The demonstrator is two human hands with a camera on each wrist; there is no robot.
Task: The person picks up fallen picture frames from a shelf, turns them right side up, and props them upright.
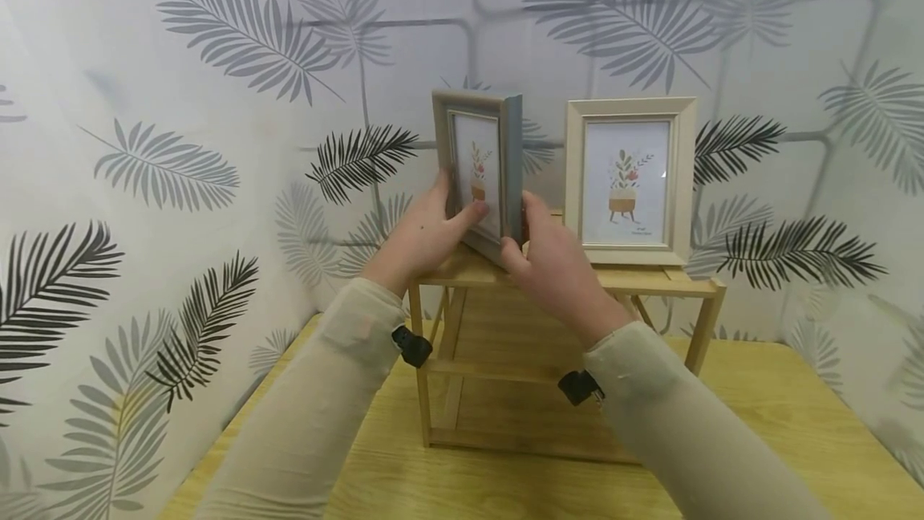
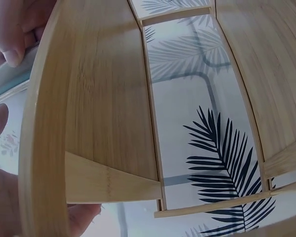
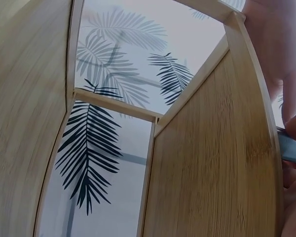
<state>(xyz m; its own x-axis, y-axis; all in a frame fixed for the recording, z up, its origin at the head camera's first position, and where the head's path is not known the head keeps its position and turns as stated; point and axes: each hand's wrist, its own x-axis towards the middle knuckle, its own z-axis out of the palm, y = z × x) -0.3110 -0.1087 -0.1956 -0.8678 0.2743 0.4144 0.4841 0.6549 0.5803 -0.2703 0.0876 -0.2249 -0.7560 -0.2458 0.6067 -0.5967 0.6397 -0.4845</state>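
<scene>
Both hands hold a grey-blue picture frame (image 1: 513, 159) with a plant print, turned at an angle on the left part of the top of a wooden shelf (image 1: 505, 327). My left hand (image 1: 426, 231) grips its left side, the thumb across the front of the picture. With thumb and fingers, my right hand (image 1: 552, 259) pinches the lower right edge. Right of it, a cream picture frame (image 1: 573, 183) with a similar print stands upright on the shelf top. In the right wrist view a strip of the grey-blue edge shows between the right fingers.
The shelf stands on a yellow wood-grain table (image 1: 375, 472). Behind and to the left hangs a pale curtain (image 1: 238, 255) with grey and black leaf patterns. A small black device (image 1: 413, 346) sits at the left cuff, another (image 1: 580, 387) at the right.
</scene>
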